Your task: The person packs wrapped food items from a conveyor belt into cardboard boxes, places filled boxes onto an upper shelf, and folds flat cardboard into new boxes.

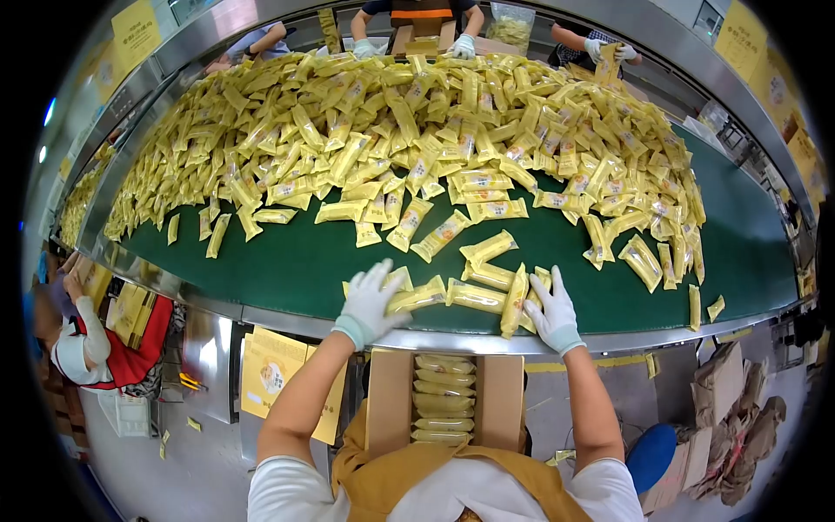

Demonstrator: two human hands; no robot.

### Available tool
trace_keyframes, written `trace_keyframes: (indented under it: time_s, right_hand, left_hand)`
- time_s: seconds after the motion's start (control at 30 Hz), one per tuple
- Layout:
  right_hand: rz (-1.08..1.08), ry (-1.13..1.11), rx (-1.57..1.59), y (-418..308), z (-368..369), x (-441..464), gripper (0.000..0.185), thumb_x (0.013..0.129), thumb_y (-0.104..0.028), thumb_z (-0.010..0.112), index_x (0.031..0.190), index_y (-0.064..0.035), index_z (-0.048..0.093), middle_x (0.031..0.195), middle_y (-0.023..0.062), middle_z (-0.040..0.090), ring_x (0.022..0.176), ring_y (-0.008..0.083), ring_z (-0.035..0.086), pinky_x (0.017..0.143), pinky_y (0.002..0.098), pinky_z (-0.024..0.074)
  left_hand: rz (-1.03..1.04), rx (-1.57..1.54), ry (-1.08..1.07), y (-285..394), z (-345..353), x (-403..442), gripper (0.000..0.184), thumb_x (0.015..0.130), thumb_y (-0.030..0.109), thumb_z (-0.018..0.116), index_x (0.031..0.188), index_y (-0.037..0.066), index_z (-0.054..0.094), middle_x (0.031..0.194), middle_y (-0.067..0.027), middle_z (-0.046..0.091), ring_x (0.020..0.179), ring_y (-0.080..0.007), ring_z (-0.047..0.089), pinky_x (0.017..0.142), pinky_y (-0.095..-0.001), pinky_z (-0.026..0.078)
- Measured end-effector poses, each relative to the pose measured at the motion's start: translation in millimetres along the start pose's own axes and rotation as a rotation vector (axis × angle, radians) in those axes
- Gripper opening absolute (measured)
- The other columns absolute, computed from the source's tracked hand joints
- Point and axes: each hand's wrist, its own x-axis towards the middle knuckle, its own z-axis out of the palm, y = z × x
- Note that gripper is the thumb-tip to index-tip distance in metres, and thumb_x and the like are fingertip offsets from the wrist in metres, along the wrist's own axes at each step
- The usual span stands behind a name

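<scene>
My left hand (371, 304), in a white glove, lies with its fingers spread at the left end of a loose row of yellow wrapped snack packets (477, 297) near the belt's front edge. It touches the nearest packets, partly covering them. At the row's right end is my gloved right hand (555, 311), fingers stretched out against a packet (514, 301) that stands roughly lengthwise. Neither hand is closed around anything. Below, between my forearms, an open cardboard box (391, 404) holds a stack of the same packets (444, 396).
A large heap of packets (374, 130) covers the far part of the green belt (287, 252), bounded by a metal edge (287, 320). Co-workers' gloved hands (463, 47) show across it. Flat printed cartons (270, 374) stand at left; brown sacks (739, 418) and a blue stool (651, 457) at right.
</scene>
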Motion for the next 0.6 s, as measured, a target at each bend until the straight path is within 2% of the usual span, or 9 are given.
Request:
trace_keyframes:
  time_s: [0.07,0.2,0.23,0.27,0.33,0.47,0.53,0.57,0.6]
  right_hand:
    - [0.07,0.04,-0.01,1,-1,-8,0.057,0.092,-0.039,0.063,0.143,-0.0153,0.053,0.158,0.0297,0.027,0.134,0.0446,0.044,0.111,0.0453,0.037]
    - [0.392,0.009,-0.08,-18,-25,-9,0.064,0.075,-0.029,0.073,0.136,-0.0172,0.059,0.158,0.0276,0.027,0.125,0.0459,0.05,0.107,0.0464,0.0435]
    - [0.414,0.065,-0.085,-20,-28,-10,0.073,0.068,-0.026,0.075,0.138,-0.0198,0.057,0.155,0.0275,0.029,0.12,0.0458,0.053,0.103,0.0474,0.0471]
    - [0.513,0.018,-0.116,-23,-35,-10,0.083,0.068,-0.026,0.075,0.145,-0.0177,0.047,0.154,0.0285,0.028,0.119,0.0455,0.054,0.101,0.0471,0.0486]
    - [0.563,0.119,-0.229,-16,-26,-16,0.09,0.071,-0.025,0.075,0.15,-0.0095,0.036,0.143,0.0282,0.042,0.113,0.0445,0.057,0.095,0.0473,0.052]
    - [0.615,0.047,-0.25,6,-16,-23,0.08,0.077,-0.024,0.074,0.144,0.0007,0.037,0.122,0.0251,0.057,0.104,0.0435,0.061,0.086,0.0486,0.0545]
    - [0.566,0.102,-0.203,20,-12,-28,0.073,0.079,-0.024,0.073,0.139,0.0024,0.04,0.113,0.0239,0.061,0.1,0.0429,0.063,0.083,0.0494,0.055]
    - [0.558,0.23,-0.144,23,-11,-28,0.055,0.079,-0.022,0.072,0.125,0.0016,0.053,0.11,0.0258,0.062,0.097,0.0428,0.063,0.082,0.0498,0.0541]
    - [0.52,0.265,-0.046,13,-21,-25,0.05,0.079,-0.022,0.071,0.12,0.0014,0.056,0.107,0.0257,0.063,0.096,0.0429,0.064,0.082,0.0498,0.0537]
  left_hand:
    - [-0.076,0.079,0.051,-19,9,-4,0.068,0.085,0.035,0.071,0.145,0.012,0.047,0.144,-0.018,0.047,0.132,-0.037,0.045,0.111,-0.0474,0.032]
    - [-0.227,0.079,0.025,-43,3,-12,0.059,0.086,0.025,0.07,0.141,0.012,0.051,0.126,-0.0145,0.057,0.12,-0.0352,0.053,0.103,-0.046,0.041]
    - [-0.277,0.116,0.03,-42,0,-12,0.057,0.086,0.023,0.07,0.139,0.012,0.052,0.121,-0.0138,0.059,0.117,-0.0349,0.055,0.101,-0.0455,0.043]
    - [-0.343,0.106,0.003,-42,-4,-10,0.054,0.086,0.022,0.069,0.137,0.011,0.054,0.12,-0.0144,0.059,0.115,-0.0357,0.055,0.099,-0.0456,0.045]
    - [-0.468,0.084,-0.055,-34,-21,-3,0.049,0.086,0.02,0.068,0.133,0.01,0.057,0.119,-0.0156,0.059,0.112,-0.0374,0.056,0.096,-0.0458,0.048]
    - [-0.393,-0.205,0.015,16,-41,7,0.048,0.083,0.021,0.067,0.128,0.007,0.06,0.119,-0.0207,0.056,0.109,-0.0411,0.056,0.095,-0.0478,0.049]
    - [-0.308,-0.018,-0.134,39,-40,16,0.05,0.081,0.025,0.068,0.127,0.007,0.06,0.116,-0.0216,0.055,0.11,-0.0401,0.056,0.096,-0.0444,0.049]
    - [-0.297,0.039,-0.199,46,-34,19,0.051,0.08,0.027,0.07,0.126,0.007,0.06,0.116,-0.021,0.055,0.11,-0.039,0.055,0.097,-0.0437,0.049]
    - [-0.283,0.096,-0.263,50,-25,22,0.052,0.079,0.029,0.072,0.125,0.006,0.06,0.116,-0.0204,0.056,0.111,-0.0379,0.055,0.098,-0.0429,0.048]
